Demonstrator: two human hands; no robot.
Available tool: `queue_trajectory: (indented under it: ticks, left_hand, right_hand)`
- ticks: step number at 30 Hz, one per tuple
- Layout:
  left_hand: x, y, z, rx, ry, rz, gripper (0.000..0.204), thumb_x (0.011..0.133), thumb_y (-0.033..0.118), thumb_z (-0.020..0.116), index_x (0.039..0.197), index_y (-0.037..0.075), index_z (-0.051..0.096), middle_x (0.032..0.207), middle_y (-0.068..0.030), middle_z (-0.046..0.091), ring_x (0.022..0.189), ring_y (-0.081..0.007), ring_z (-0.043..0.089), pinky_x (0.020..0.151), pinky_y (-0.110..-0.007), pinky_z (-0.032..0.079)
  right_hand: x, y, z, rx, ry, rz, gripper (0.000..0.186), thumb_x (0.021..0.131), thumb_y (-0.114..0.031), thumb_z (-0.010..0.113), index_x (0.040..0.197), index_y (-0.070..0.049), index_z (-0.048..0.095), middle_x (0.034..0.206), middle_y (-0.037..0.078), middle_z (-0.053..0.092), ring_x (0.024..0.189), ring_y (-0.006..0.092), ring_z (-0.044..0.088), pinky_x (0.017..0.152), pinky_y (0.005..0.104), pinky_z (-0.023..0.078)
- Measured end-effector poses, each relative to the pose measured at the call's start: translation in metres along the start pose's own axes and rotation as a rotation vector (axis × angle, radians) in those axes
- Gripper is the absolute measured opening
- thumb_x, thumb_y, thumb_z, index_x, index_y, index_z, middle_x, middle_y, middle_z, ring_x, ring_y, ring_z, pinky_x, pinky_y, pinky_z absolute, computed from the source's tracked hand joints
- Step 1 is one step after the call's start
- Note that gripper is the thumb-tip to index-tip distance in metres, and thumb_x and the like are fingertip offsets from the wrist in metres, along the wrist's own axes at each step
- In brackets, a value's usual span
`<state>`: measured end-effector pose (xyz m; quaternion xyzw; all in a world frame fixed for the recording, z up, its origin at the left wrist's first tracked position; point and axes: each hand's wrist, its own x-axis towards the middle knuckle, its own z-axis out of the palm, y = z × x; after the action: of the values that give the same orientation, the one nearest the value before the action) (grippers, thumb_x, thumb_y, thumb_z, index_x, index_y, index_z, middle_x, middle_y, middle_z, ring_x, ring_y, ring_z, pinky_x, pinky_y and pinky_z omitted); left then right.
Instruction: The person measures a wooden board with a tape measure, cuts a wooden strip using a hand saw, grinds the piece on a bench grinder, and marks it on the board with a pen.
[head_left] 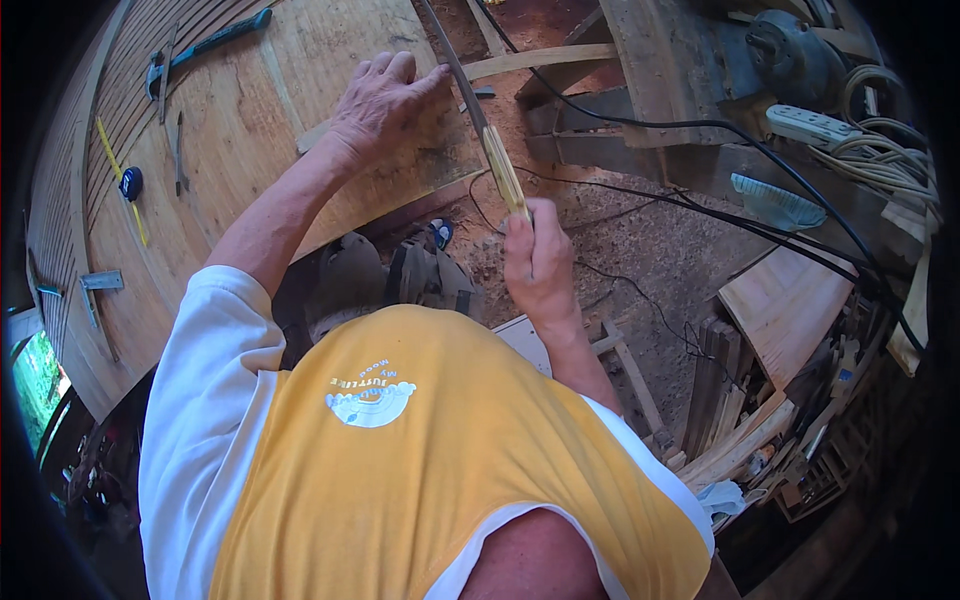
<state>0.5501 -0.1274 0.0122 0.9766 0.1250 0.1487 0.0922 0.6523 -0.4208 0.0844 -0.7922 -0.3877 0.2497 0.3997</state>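
Observation:
My right hand [540, 255] is wrapped round the pale wooden handle of a handsaw [503, 170]. Its long dark blade, seen nearly edge-on, runs up past the right edge of a plywood-topped workbench [230, 130]. My left hand [385, 105] rests on that bench beside the blade, fingers curled under and thumb stretched toward the saw. A corner of a small wood piece [312, 137] shows by my left wrist; whether my fingers grip it is hidden.
On the bench lie a hammer [215, 38], a tape measure [131, 184] and a try square [100, 281]. Black cables [650, 124] cross the right side near a power strip [808, 125] and a motor [790, 50]. Wood offcuts [740, 380] are piled lower right.

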Motion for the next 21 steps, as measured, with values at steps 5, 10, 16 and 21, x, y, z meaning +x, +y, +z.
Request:
queue_trajectory:
  ticks: [5,10,16,21]
  left_hand:
    - [0.009,0.001,0.006,-0.021,0.01,0.017,0.061,0.086,0.021,0.067,0.147,0.018,0.06,0.097,-0.0083,0.052,0.093,-0.0304,0.053,0.085,-0.043,0.043]
    - [0.002,0.0,0.001,-0.002,0.003,-0.005,0.062,0.087,0.021,0.067,0.148,0.018,0.058,0.097,-0.0083,0.052,0.093,-0.0304,0.052,0.084,-0.043,0.043]
    - [0.007,-0.001,-0.002,-0.029,0.021,0.017,0.059,0.087,0.023,0.068,0.145,0.02,0.061,0.097,-0.0085,0.052,0.093,-0.0309,0.053,0.083,-0.043,0.043]
    - [0.008,0.004,0.004,-0.057,0.006,-0.053,0.051,0.087,0.026,0.07,0.137,0.018,0.064,0.099,-0.0087,0.055,0.099,-0.0312,0.055,0.086,-0.042,0.043]
  right_hand:
    - [0.075,-0.014,0.026,-0.173,0.076,-0.041,0.024,0.107,-0.028,0.057,0.109,-0.004,0.058,0.086,0.024,0.066,0.084,0.0479,0.066,0.072,0.0569,0.05]
    - [0.003,-0.002,0.01,-0.088,0.068,-0.043,0.024,0.106,-0.028,0.058,0.106,-0.004,0.058,0.088,0.025,0.067,0.083,0.0489,0.066,0.071,0.0573,0.051]
    - [0.052,-0.009,0.025,-0.131,0.059,0.018,0.029,0.106,-0.032,0.057,0.11,-0.004,0.059,0.093,0.025,0.068,0.085,0.0493,0.067,0.073,0.0585,0.051]
    - [0.087,-0.008,0.033,-0.201,0.052,-0.039,0.035,0.107,-0.038,0.054,0.114,-0.003,0.056,0.089,0.026,0.068,0.085,0.0491,0.067,0.074,0.0576,0.053]
